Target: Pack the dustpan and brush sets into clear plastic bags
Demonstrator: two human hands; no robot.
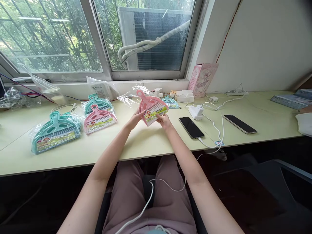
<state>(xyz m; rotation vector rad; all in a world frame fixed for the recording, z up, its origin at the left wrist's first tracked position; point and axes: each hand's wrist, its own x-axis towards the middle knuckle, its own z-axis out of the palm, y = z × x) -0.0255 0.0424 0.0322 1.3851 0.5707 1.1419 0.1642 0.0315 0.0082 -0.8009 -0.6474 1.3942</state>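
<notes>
A pink mini dustpan-and-brush set [150, 107] in a clear plastic bag is held up above the pale green table [151, 143]. My left hand [135, 119] grips its lower left edge and my right hand [164, 121] grips its lower right corner, fingers closed on it. To the left lie more bagged sets: a large teal one [55, 131], a pink one [98, 119] and a teal one [97, 102] behind it. Another small teal set [170, 102] lies just beyond the held one.
Two black phones [191, 127] [240, 123] lie right of my hands, with a white charger [196, 112] and cables. A pink box [201, 79] leans on the wall. Empty plastic bags [102, 87] sit along the window sill. Books [290, 100] lie far right.
</notes>
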